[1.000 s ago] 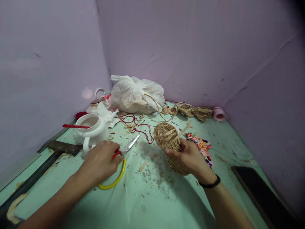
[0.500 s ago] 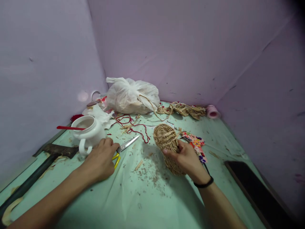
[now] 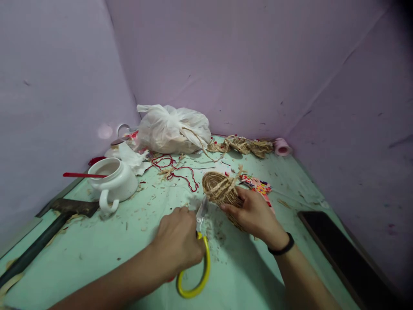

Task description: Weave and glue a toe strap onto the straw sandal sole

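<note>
My left hand (image 3: 180, 241) is closed around yellow-handled scissors (image 3: 204, 258), lifted over the front middle of the table. Their blades point away from me, with the tips close to a small slipper woven of straw rope (image 3: 217, 185); whether they touch it I cannot tell. In my right hand (image 3: 254, 213) the slipper is gripped by its near half, thumb on top and fingers underneath. A braided strap crosses its far part. Floral patterned cloth (image 3: 256, 184) lies just beyond my right hand.
At left stand a white pot (image 3: 114, 181) with a red stick across its mouth and a hammer (image 3: 61, 215). Behind are a tied white plastic bag (image 3: 174, 129), red yarn (image 3: 183, 176), straw braid (image 3: 245, 146) and a pink spool (image 3: 282, 147). A dark phone-like slab (image 3: 338, 254) lies right.
My left hand has picked the scissors up from beside the pot and brought them right, toward the slipper. The slipper, still in my right hand, has tilted.
</note>
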Demonstrator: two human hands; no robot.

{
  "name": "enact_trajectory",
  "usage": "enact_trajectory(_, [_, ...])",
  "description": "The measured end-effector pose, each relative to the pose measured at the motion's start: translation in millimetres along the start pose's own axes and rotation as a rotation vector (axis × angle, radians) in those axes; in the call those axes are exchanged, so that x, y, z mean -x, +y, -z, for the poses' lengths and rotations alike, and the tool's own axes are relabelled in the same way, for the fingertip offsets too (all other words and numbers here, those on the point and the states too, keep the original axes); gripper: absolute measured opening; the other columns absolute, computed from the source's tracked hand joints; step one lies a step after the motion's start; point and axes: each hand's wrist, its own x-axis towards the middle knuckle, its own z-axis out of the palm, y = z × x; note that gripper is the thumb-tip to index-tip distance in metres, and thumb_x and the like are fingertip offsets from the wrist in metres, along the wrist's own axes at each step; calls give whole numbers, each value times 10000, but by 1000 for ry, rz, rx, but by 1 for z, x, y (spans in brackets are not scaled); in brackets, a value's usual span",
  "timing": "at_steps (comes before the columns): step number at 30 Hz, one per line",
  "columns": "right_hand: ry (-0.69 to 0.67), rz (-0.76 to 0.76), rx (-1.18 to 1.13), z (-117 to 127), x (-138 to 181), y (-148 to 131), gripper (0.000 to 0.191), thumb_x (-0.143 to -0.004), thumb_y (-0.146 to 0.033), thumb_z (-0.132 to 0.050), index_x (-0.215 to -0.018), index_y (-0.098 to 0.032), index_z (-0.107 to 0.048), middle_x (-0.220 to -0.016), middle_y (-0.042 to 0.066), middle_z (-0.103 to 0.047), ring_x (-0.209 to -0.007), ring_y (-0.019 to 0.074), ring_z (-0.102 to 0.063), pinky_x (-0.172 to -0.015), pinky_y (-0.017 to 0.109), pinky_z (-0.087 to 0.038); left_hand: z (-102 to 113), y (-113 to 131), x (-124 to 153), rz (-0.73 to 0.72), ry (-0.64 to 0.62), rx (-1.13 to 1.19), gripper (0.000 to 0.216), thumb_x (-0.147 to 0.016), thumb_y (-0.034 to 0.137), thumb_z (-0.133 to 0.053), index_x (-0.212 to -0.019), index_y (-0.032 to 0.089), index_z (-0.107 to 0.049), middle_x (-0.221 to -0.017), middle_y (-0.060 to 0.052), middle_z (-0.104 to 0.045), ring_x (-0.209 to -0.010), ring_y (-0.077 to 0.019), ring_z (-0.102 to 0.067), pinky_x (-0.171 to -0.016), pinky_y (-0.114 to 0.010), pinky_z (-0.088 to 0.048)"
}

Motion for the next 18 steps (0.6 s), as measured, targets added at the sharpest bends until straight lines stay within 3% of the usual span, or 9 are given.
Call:
enact_trajectory(4, [-96, 37, 239, 3, -1, -5, 105, -701, -319, -604, -685, -216, -590, -576, -24, -591, -552, 127, -517, -490, 214, -240, 7, -13, -19, -8, -93, 157, 230, -662, 385, -537, -707, 183, -637, -702, -69, -633, -671, -237, -579, -582, -314, -382])
enact_trajectory(6, [-118, 42, 318, 3, -4, -8, 104, -702, -329, -599, -697, -225, -605, -617, -16, -621, -581, 131, -538, -488, 220, -224, 15, -30, -33, 26, -31, 358, 262, -684, 333, -525, -844, 169, -652, -698, -48, -633, -642, -196, -560, -587, -292, -395])
enact_trajectory(8, [-132, 53, 396, 1, -8, -13, 112, -702, -338, -588, -721, -233, -622, -663, -2, -651, -617, 144, -560, -482, 229, -210, 18, -42, -48, -31, 78, 576, 353, -651, 263, -560, -973, 133, -621, -797, -49, -631, -640, -157, -537, -613, -271, -412])
enact_trajectory(12, [-149, 77, 537, -3, -14, -25, 135, -708, -340, -554, -746, -246, -643, -692, 19, -679, -642, 166, -584, -469, 253, -185, 5, -49, -71, -247, 4, 869, 247, -610, 146, -555, -840, 116, -638, -686, -3, -584, -605, -121, -497, -571, -227, -403])
enact_trajectory(15, [-158, 87, 607, -5, -18, -32, 126, -705, -324, -539, -721, -252, -641, -682, 23, -684, -645, 178, -597, -462, 262, -172, -10, -48, -78, -267, -18, 943, 130, -627, 135, -541, -720, 117, -630, -618, 15, -561, -594, -118, -503, -550, -212, -395])
enact_trajectory(18, [-140, 90, 637, -6, -20, -36, 121, -693, -289, -537, -760, -256, -632, -704, 26, -691, -651, 187, -605, -461, 266, -168, -18, -47, -79, -262, 50, 870, 96, -636, 140, -540, -657, 126, -632, -601, 23, -564, -599, -122, -517, -543, -203, -389])
